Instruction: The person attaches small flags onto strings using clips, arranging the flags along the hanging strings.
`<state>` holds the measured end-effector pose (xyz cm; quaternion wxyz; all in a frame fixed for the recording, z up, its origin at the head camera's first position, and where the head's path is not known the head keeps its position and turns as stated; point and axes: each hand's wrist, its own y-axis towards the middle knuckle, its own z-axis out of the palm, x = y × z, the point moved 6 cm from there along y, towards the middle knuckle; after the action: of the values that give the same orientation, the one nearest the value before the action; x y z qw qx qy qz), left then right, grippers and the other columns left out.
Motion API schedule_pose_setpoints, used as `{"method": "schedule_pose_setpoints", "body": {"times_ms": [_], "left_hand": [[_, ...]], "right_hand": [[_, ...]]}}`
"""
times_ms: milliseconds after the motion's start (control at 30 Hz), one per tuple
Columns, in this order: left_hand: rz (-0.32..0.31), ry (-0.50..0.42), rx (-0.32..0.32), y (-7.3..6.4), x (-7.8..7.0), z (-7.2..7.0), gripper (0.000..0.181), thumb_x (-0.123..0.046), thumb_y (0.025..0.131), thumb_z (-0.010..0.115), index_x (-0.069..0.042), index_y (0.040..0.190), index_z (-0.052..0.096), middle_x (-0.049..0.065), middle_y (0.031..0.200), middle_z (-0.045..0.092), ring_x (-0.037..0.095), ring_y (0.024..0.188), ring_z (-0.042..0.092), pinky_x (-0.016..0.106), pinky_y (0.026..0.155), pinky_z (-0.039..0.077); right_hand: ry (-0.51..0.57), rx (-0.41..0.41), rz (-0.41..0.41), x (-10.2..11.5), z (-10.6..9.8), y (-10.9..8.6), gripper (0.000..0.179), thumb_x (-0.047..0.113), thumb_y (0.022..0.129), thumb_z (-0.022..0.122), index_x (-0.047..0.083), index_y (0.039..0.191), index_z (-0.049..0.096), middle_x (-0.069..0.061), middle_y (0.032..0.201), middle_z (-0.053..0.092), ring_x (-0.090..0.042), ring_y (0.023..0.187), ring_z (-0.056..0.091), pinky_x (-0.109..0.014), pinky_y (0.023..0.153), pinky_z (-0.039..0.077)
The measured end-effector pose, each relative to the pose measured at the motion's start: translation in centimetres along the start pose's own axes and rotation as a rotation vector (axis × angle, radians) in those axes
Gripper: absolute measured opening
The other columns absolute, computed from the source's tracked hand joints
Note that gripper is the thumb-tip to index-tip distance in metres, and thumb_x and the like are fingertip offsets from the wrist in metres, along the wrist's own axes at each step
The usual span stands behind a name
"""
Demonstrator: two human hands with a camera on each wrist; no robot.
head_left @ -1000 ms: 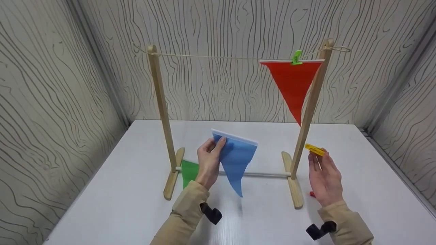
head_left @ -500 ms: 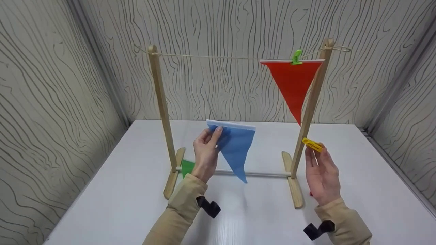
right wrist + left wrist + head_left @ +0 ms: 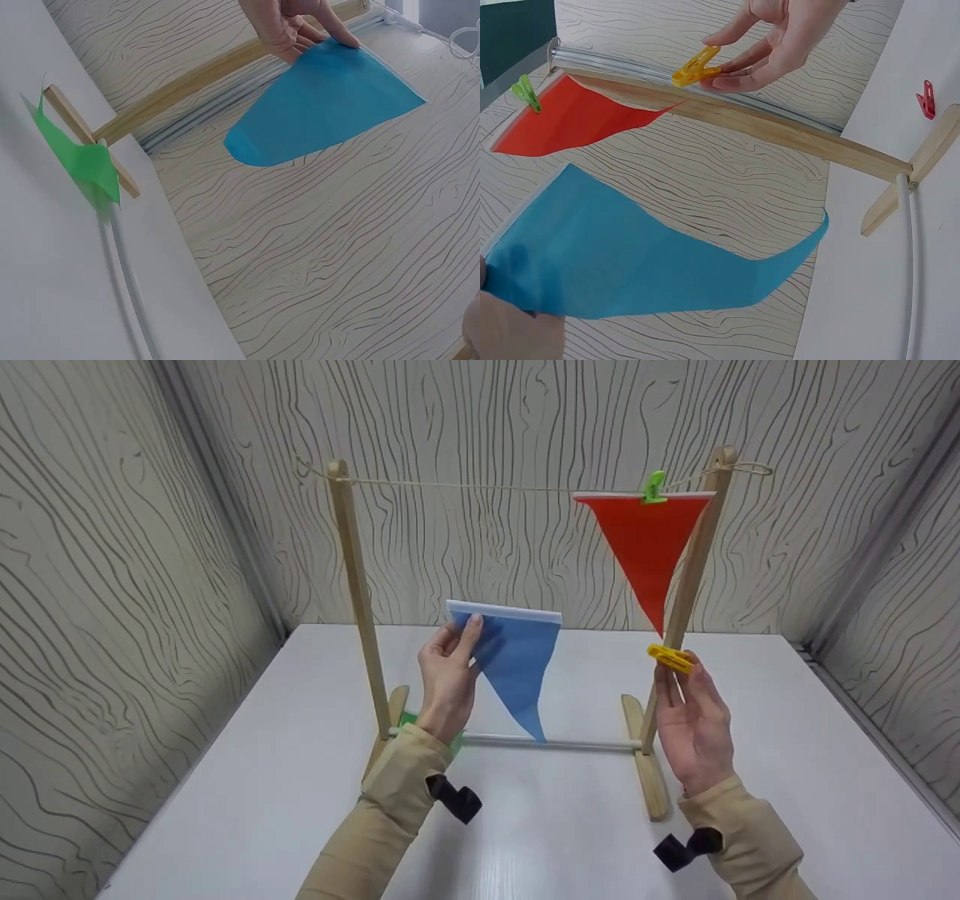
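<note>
My left hand [image 3: 448, 675] pinches a blue triangular pennant [image 3: 517, 660] near the left end of its white top edge, and the point hangs down in front of the stand's white crossbar. Between the thumb and fingertips of my right hand [image 3: 696, 727] is a yellow clothespin [image 3: 671, 658], just below the tip of a red pennant [image 3: 649, 547]. That red pennant hangs from the string [image 3: 465, 486], held by a green clothespin [image 3: 654, 487]. In the left wrist view the yellow clothespin [image 3: 696, 67] is seen side-on, apart from the blue pennant [image 3: 645, 247].
A wooden stand with a left post [image 3: 352, 592] and a right post [image 3: 697, 577] carries the string. A green pennant [image 3: 90, 165] lies by the crossbar [image 3: 585, 745], partly behind my left arm. A red clothespin [image 3: 927, 100] lies on the white table [image 3: 225, 780].
My left hand has raised the blue pennant, and its top edge is more level. My right hand has moved up and left with the yellow clothespin.
</note>
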<state>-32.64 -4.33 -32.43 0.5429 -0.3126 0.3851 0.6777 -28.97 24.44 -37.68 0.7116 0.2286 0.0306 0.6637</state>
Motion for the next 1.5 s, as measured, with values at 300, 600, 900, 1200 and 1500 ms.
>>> {"method": "schedule_pose_setpoints", "body": {"times_ms": [300,600,900,1200,1500], "left_hand": [[0.016,0.002,-0.017,0.4,-1.1,0.7,0.032,-0.012,0.101,0.06,0.004,0.129,0.059,0.01,0.114,0.069,0.025,0.116,0.066,0.051,0.108,0.05],[0.049,0.038,-0.045,1.3,-2.1,1.4,0.034,-0.014,0.101,0.062,0.003,0.13,0.06,0.02,0.127,0.067,0.033,0.126,0.063,0.054,0.111,0.046],[0.048,0.039,-0.054,2.2,-3.2,1.9,0.036,-0.017,0.101,0.062,0.001,0.132,0.06,0.019,0.128,0.066,0.031,0.128,0.062,0.054,0.113,0.045],[0.079,0.077,-0.056,3.1,-4.7,2.8,0.036,-0.02,0.101,0.063,-0.003,0.132,0.061,0.015,0.128,0.065,0.029,0.131,0.059,0.059,0.116,0.039],[0.09,0.08,-0.07,4.0,-5.5,3.7,0.034,-0.022,0.101,0.063,-0.004,0.129,0.064,0.009,0.118,0.066,0.027,0.126,0.061,0.058,0.115,0.041]], "right_hand": [[-0.105,-0.048,-0.068,-0.6,1.9,1.6,0.026,0.007,0.103,0.05,-0.003,0.123,0.062,-0.013,0.127,0.061,-0.024,0.12,0.065,-0.03,0.107,0.051],[-0.242,-0.119,-0.122,-1.4,3.8,3.5,0.028,0.009,0.099,0.059,-0.001,0.125,0.061,-0.01,0.131,0.056,-0.023,0.118,0.067,-0.03,0.104,0.052],[-0.317,-0.113,-0.162,-2.1,5.7,5.1,0.028,0.01,0.097,0.062,0.001,0.123,0.062,-0.011,0.132,0.052,-0.023,0.118,0.067,-0.03,0.103,0.052],[-0.568,-0.067,-0.208,-3.0,8.8,7.3,0.04,0.015,0.098,0.061,0.002,0.134,0.051,-0.011,0.13,0.051,-0.021,0.117,0.067,-0.027,0.1,0.055],[-0.699,-0.035,-0.278,-2.9,11.9,8.8,0.041,0.013,0.098,0.061,-0.001,0.136,0.052,-0.013,0.127,0.055,-0.022,0.107,0.07,-0.027,0.096,0.057]]}}
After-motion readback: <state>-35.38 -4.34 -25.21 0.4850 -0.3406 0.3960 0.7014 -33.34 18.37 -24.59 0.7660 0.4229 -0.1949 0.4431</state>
